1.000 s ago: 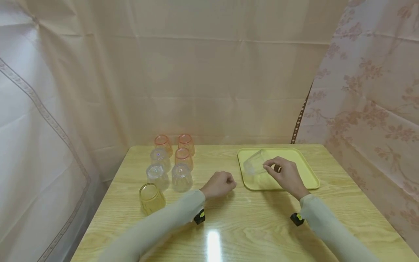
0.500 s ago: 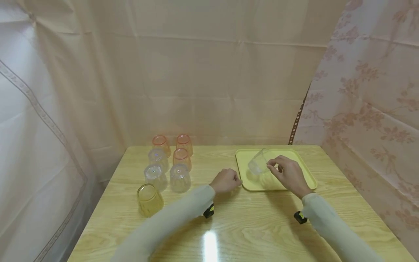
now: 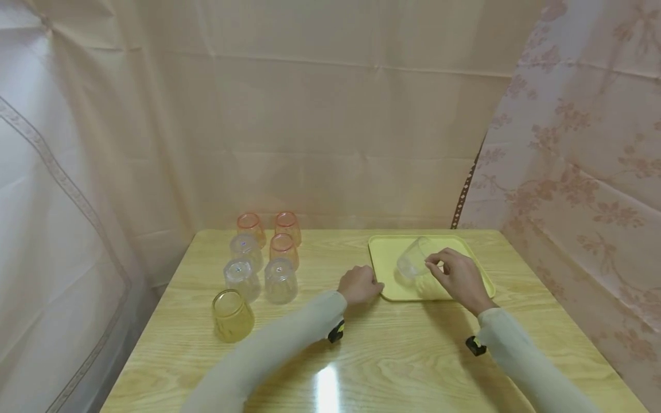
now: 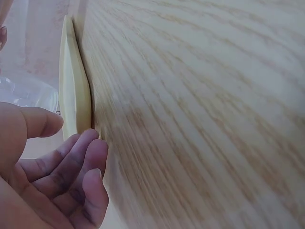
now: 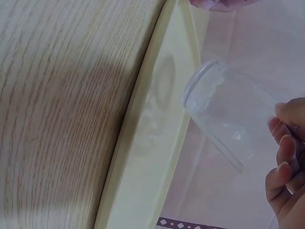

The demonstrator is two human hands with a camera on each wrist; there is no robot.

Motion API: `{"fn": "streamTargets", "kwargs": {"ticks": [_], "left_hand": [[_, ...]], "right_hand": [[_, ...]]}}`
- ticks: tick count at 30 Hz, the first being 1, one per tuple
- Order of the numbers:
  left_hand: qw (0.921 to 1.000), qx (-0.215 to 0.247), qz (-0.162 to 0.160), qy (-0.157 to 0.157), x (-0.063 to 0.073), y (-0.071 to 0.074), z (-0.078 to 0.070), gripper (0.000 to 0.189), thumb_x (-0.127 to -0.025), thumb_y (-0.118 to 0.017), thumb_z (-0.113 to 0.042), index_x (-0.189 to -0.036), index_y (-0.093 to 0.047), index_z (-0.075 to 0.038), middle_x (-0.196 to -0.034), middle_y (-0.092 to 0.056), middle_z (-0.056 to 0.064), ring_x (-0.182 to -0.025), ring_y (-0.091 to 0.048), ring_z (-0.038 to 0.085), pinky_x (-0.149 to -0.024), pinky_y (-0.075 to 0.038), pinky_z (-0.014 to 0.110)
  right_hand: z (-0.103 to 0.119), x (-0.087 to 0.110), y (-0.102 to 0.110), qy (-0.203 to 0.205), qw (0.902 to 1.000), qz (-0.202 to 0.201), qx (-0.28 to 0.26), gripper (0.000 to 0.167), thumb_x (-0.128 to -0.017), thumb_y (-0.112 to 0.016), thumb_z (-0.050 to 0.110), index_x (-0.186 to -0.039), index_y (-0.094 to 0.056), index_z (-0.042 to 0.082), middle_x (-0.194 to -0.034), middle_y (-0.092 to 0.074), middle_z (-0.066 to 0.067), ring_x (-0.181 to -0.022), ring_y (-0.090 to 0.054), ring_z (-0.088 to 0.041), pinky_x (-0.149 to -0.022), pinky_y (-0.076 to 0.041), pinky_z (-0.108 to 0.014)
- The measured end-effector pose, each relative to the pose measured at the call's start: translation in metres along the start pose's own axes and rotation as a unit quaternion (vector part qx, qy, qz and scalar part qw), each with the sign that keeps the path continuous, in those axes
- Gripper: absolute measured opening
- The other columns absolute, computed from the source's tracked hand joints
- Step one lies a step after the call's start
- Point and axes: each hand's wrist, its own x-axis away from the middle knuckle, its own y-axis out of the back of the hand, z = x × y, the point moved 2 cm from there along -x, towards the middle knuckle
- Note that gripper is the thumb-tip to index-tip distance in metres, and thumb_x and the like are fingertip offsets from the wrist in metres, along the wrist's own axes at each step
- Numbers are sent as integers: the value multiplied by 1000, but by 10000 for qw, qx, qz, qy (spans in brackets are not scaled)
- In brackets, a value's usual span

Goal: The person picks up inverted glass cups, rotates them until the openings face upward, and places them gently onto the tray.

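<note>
My right hand (image 3: 459, 279) pinches a clear tumbler (image 3: 413, 261) by its rim between thumb and fingers. The tumbler tilts above the yellow tray (image 3: 477, 281), and in the right wrist view the tumbler (image 5: 228, 112) shows its thick base apart from the tray surface. At the tray's near left corner, my left hand (image 3: 360, 285) holds the edge. In the left wrist view the tray rim (image 4: 76, 90) lies between its thumb and curled fingers (image 4: 90, 155). Exactly how firmly the fingertips press is hidden.
On the left of the wooden table (image 3: 392, 355) several tumblers stand upside down in two rows: orange ones (image 3: 283, 252) at the back, clear ones (image 3: 281, 282) in the middle, a yellow one (image 3: 232, 316) in front. Curtains (image 3: 330, 143) enclose the back and sides.
My left hand has moved right to the tray's corner, from just short of it. The clear tumbler and right hand have shifted slightly right over the tray.
</note>
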Motion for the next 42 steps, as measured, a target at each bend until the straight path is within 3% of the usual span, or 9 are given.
{"fn": "streamTargets", "kwargs": {"ticks": [10,22,30,36,42], "left_hand": [[9984,-557,-61,74,-2,-4,-1,57,-93,-72,-28,-47,-40,-19,-40,-30,-12,-37,-26,4,-38,-22,21],[9979,-642,-59,5,1,-6,-3,59,-96,-71,-30,-49,-38,-18,-42,-27,-11,-38,-24,4,-38,-23,20],[9958,-914,-72,-59,-1,-11,-2,57,-98,-68,-28,-51,-38,-17,-43,-29,-10,-39,-27,5,-39,-26,21],[9951,-986,34,-59,-2,-12,-8,56,-99,-66,-27,-51,-39,-17,-43,-29,-9,-39,-27,5,-39,-27,21],[9904,-1376,36,89,-1,-10,-10,52,-98,-68,-30,-56,-40,-18,-48,-34,-8,-43,-33,7,-41,-32,24]], "right_hand": [[-6,-4,-1,226,9995,-150,163,6,-88,-80,7,-93,-78,9,-87,-70,0,-59,-46,-4,-50,-39,-26],[-18,-12,2,314,9986,-68,414,6,-89,-80,9,-95,-78,8,-90,-71,-3,-59,-49,-6,-49,-41,-27],[-30,-19,5,670,9955,-98,668,9,-86,-81,7,-94,-77,5,-86,-69,-5,-56,-53,-8,-48,-43,-28],[-41,-22,9,651,9948,-181,768,10,-84,-83,6,-92,-77,4,-83,-67,-4,-54,-51,-8,-46,-41,-27],[-49,-19,6,653,9938,-41,895,13,-83,-84,6,-93,-77,3,-83,-66,-5,-52,-51,-8,-43,-40,-26]]}}
